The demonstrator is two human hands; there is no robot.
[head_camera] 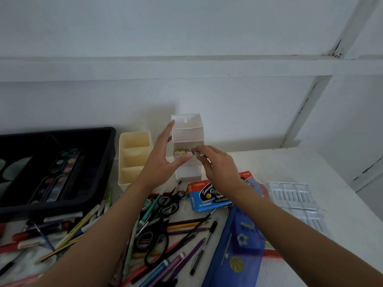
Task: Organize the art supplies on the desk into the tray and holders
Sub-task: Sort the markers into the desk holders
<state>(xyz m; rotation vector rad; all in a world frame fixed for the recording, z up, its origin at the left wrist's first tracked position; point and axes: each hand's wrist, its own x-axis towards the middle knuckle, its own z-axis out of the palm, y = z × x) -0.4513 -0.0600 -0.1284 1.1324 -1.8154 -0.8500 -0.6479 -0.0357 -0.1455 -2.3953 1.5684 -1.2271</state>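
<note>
The left hand (163, 156), fingers straight, braces the tall white plastic tiered holder (187, 129), likely light and tippy. The right hand (219, 166) pinches a short pastel marker (196, 153) in its middle tier: stiff, slick, probably best gripped near the cap.

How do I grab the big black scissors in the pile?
Probably best to take the big black scissors by the handle loops, reaching down from above on your side. They lie flat on the pile of pens, loops nearest you, blades pointing away.
</note>
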